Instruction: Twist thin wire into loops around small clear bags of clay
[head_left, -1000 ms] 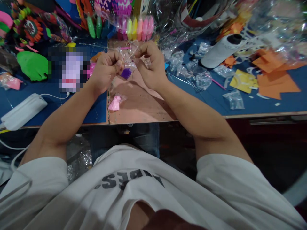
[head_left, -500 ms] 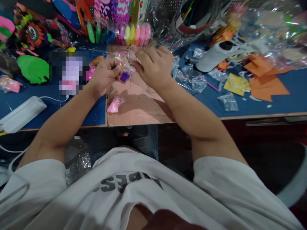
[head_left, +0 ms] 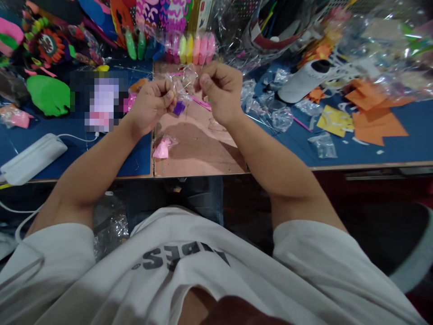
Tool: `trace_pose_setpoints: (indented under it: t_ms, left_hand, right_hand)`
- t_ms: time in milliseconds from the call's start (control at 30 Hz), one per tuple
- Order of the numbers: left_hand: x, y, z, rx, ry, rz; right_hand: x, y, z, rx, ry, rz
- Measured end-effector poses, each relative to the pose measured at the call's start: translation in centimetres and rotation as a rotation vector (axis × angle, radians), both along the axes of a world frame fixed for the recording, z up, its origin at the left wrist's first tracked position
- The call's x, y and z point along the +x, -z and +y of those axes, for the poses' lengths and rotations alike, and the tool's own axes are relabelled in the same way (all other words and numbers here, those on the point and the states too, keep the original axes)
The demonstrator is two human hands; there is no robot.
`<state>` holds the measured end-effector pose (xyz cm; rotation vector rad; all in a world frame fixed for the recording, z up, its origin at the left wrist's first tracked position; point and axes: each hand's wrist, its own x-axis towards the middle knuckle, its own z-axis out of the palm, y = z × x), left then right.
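My left hand [head_left: 152, 103] is closed in a pinch, thumb against forefinger; what it holds is too small to make out. To its right my right hand [head_left: 223, 92] is raised, fingers curled and thumb pressed to them, its grip also unclear. Crumpled clear plastic [head_left: 187, 79] shows between and behind the two hands. Just below the left fingertips lies a small purple piece [head_left: 179, 107]. A thin pink stick [head_left: 202, 103] lies beside the right hand. Nearer the table edge rests a pink lump in clear wrap [head_left: 163, 147].
A row of coloured clay packs [head_left: 189, 48] stands behind the hands. On the left are a phone [head_left: 104, 101], a white power bank [head_left: 35, 158] and a green flat shape [head_left: 48, 95]. To the right lie a white clog-like object [head_left: 302, 81] and orange sheets [head_left: 377, 122].
My right hand has turned and drawn its fingers back from the left hand, widening the gap between them. The left hand keeps its pinch in nearly the same place.
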<state>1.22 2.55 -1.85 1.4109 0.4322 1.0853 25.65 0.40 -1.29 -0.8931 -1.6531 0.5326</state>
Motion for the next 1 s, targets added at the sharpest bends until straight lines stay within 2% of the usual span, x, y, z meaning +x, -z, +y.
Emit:
trace_pose_setpoints:
  t_ms: [100, 167, 233, 300, 467, 533, 600, 800, 1000]
  left_hand:
    - [0.2, -0.2, -0.3, 0.021, 0.009, -0.008]
    - [0.1, -0.2, -0.4, -0.005, 0.037, 0.003]
    - [-0.1, -0.4, -0.7, -0.048, 0.048, 0.013]
    - [-0.3, -0.7, -1.1, -0.106, 0.016, 0.020]
    - [-0.3, -2.0, -2.5, -0.239, -0.158, 0.086]
    - [0.0, -2.3, -2.8, -0.236, -0.202, 0.096]
    - [0.3, -2.3, -3.0, -0.233, -0.211, 0.108]
    - [0.9, -2.0, -3.3, -0.181, -0.213, 0.117]
    - [1.3, -2.6, -4.3, -0.020, -0.251, 0.110]
  right_hand:
    - [0.3, 1.4, 2.1, -0.170, -0.184, 0.085]
    - [0.4, 2.4, 3.0, -0.249, -0.245, 0.084]
    - [0.2, 3.1, 3.3, -0.230, -0.162, 0.068]
    - [0.0, 3.2, 2.8, -0.164, -0.023, 0.067]
    - [-0.3, 1.9, 0.2, 0.181, 0.281, 0.033]
    - [-0.3, 1.6, -0.4, 0.280, 0.304, -0.005]
    - [-0.6, 1.7, -0.6, 0.307, 0.292, -0.031]
    - [-1.5, 2.0, -0.4, 0.194, 0.389, -0.112]
    - [-1.1, 1.6, -0.7, 0.225, 0.395, -0.141]
